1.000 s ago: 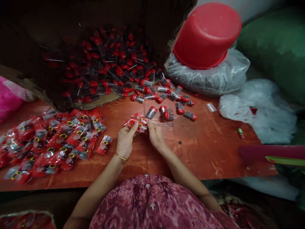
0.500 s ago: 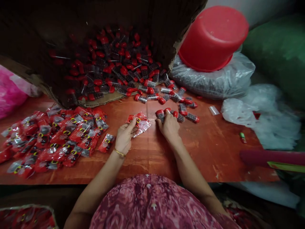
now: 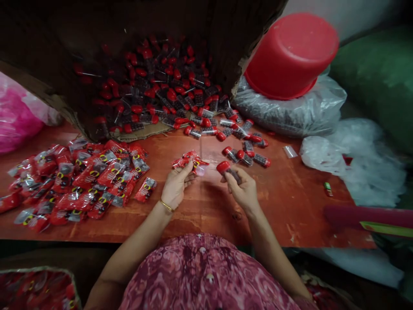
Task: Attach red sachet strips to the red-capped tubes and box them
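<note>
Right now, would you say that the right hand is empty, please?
No, the right hand holds a small red-capped bottle.

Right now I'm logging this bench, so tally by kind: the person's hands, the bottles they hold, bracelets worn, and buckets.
Hands: 2 (left hand, right hand)
Bottles held: 1 (red-capped bottle, in the right hand)
Bracelets: 1 (gold bracelet, left wrist)
Buckets: 1 (upturned red bucket)
Total: 5
</note>
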Motion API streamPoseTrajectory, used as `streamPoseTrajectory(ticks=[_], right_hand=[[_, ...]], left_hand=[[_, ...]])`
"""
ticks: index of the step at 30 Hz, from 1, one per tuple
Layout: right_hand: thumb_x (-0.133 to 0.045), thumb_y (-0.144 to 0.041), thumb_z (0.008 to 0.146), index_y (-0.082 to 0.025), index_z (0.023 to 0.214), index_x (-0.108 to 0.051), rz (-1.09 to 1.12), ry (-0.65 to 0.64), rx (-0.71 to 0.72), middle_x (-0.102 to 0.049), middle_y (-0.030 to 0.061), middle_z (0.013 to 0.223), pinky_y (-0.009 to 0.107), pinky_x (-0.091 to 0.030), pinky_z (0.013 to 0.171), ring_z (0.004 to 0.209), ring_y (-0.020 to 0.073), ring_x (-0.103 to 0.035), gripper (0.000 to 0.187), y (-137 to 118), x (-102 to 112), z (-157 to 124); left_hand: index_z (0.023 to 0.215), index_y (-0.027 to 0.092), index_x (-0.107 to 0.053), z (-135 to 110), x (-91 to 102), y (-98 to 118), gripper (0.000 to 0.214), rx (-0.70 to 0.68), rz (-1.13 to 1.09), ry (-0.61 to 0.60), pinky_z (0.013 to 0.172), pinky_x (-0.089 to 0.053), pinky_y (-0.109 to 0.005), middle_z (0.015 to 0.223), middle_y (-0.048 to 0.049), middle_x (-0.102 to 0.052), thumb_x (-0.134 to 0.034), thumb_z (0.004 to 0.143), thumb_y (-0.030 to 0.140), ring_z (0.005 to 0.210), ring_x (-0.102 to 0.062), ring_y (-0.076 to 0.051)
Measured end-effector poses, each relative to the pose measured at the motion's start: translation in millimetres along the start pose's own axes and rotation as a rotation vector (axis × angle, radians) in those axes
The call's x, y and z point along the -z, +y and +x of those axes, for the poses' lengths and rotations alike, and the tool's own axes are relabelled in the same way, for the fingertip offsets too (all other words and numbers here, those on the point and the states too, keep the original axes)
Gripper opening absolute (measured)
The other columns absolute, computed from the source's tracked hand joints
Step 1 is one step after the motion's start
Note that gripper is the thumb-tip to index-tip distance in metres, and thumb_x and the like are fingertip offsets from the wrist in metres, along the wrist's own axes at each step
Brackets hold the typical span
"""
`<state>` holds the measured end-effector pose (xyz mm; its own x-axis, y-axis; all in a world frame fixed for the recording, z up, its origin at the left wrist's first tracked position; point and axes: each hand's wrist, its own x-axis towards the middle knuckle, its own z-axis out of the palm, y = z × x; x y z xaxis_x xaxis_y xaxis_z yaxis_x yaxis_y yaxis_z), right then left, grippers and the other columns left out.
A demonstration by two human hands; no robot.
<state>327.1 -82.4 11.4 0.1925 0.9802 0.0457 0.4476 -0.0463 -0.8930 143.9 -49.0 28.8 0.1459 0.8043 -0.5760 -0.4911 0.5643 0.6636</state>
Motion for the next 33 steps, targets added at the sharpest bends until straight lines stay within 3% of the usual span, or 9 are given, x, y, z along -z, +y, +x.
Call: streamPoseTrajectory(ticks=[3,7,12,16,21,25,30,33], right_hand=[[-0.056,-0.041,0.076,-0.017,0.082,-0.061,0.24,-0.172,-0.123,-0.058,-0.0023,0.053,0.022,-0.034,0.04,0.038,0.0075,-0.04,0.026,-24,1,-16],[-0.062,-0.043,0.071,-0.016,0.075,-0.062,0.341,-0.358,-0.225,-0.056,-0.0035,0.046,0.02,-0.026,0.035,0.033,0.0055,-0.035,0.027,-37,-1,-19],[-0.062,-0.047,0.07,-0.015,0.075,-0.062,0.359,-0.412,-0.298,-0.056,-0.0037,0.045,0.019,-0.021,0.033,0.032,0.0044,-0.033,0.032,-33,-1,-13],[-0.063,-0.047,0.07,-0.016,0.072,-0.061,0.363,-0.439,-0.28,-0.056,-0.0034,0.047,0.018,-0.023,0.034,0.033,0.0043,-0.035,0.032,-29,-7,-14],[-0.061,-0.051,0.071,-0.016,0.076,-0.061,0.406,-0.32,-0.286,-0.057,-0.0028,0.049,0.019,-0.026,0.034,0.034,0.0052,-0.037,0.035,-26,-17,-17],[-0.06,-0.051,0.072,-0.015,0.079,-0.061,0.408,-0.314,-0.282,-0.057,-0.0025,0.05,0.019,-0.027,0.034,0.034,0.0054,-0.038,0.037,-24,-22,-18],[-0.058,-0.048,0.077,-0.017,0.087,-0.058,0.38,-0.078,-0.171,-0.058,-0.0032,0.057,0.019,-0.03,0.036,0.037,0.0049,-0.039,0.032,-21,-29,-20],[-0.054,-0.051,0.079,-0.018,0.085,-0.056,0.383,-0.119,-0.177,-0.056,-0.0043,0.055,0.02,-0.03,0.035,0.035,0.0049,-0.038,0.034,-21,-31,-19]], left_hand=[[0.065,0.014,-0.068,0,-2.8,-4,0.042,-0.052,0.082,-0.024,0.057,-0.043,-0.021,0.061,-0.0025,-0.068,-0.079,0.048,0.05,0.056,-0.059,-0.01],[0.061,0.013,-0.068,-1,-3.6,-6,0.039,-0.201,0.193,-0.042,0.061,-0.043,-0.023,0.06,-0.0008,-0.066,-0.078,0.051,0.05,0.055,-0.055,-0.01],[0.066,0.013,-0.071,-1,0.7,-1,0.028,-0.277,0.365,-0.122,0.065,-0.042,-0.023,0.065,-0.0013,-0.068,-0.075,0.06,0.041,0.061,-0.055,-0.011],[0.066,0.013,-0.07,0,-1.9,-3,0.027,-0.248,0.287,-0.149,0.062,-0.042,-0.022,0.063,-0.0004,-0.067,-0.075,0.061,0.04,0.058,-0.054,-0.01],[0.074,0.014,-0.068,1,-9.3,-18,0.032,-0.189,0.1,-0.136,0.064,-0.045,-0.023,0.068,-0.0001,-0.068,-0.08,0.053,0.034,0.059,-0.057,-0.01],[0.077,0.014,-0.066,1,-10.2,-23,0.035,-0.161,-0.001,-0.104,0.07,-0.047,-0.023,0.072,0.0,-0.07,-0.082,0.048,0.026,0.064,-0.06,-0.01],[0.077,0.014,-0.067,1,-10.1,-19,0.038,-0.125,0.019,-0.132,0.073,-0.049,-0.025,0.076,-0.0016,-0.071,-0.084,0.044,0.021,0.069,-0.063,-0.012],[0.074,0.014,-0.067,1,-10.5,-19,0.037,-0.113,0.043,-0.139,0.067,-0.049,-0.025,0.073,-0.0019,-0.071,-0.084,0.044,0.028,0.064,-0.062,-0.012]])
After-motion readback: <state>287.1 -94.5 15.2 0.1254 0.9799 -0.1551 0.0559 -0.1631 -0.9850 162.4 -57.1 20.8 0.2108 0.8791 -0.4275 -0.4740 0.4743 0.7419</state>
